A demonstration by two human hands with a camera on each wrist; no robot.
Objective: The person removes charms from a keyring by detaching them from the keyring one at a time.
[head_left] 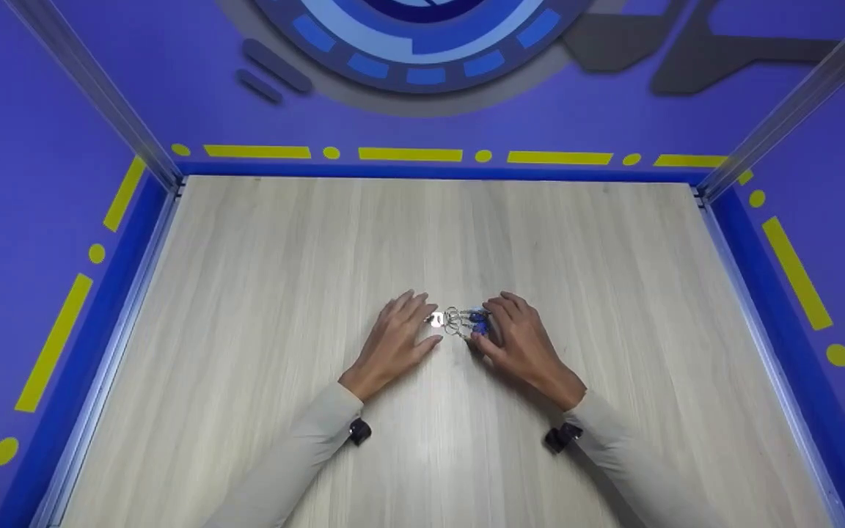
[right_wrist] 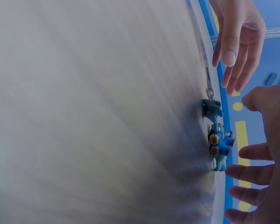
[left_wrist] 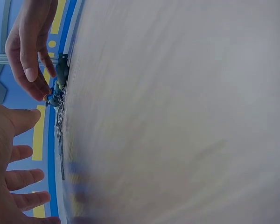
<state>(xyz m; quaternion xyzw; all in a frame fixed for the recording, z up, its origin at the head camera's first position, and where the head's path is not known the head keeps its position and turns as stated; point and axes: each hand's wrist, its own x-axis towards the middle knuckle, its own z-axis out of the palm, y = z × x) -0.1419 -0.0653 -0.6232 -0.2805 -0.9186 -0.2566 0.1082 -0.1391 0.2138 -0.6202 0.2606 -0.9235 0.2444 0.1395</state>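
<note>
On the table lies a bunch of keyrings (head_left: 452,320), with small blue figure charms (head_left: 479,323) on its right and a flat shiny metal piece (head_left: 437,320) on its left. My left hand (head_left: 395,334) is beside the metal piece, fingers spread and relaxed, holding nothing. On the other side, my right hand (head_left: 524,339) curves loosely around the charms with its fingertips close to them. Seen in the right wrist view, the charms (right_wrist: 220,140) have blue bodies and orange round parts, and the fingers stand apart from them. Whether any fingertip touches is hard to tell.
A pale wood-grain table (head_left: 283,242) spreads around both hands. Blue walls (head_left: 422,132) with yellow markings rise at its back and sides, with metal posts (head_left: 100,81) at the corners. Dark wrist cameras (head_left: 359,431) sit on both sleeves.
</note>
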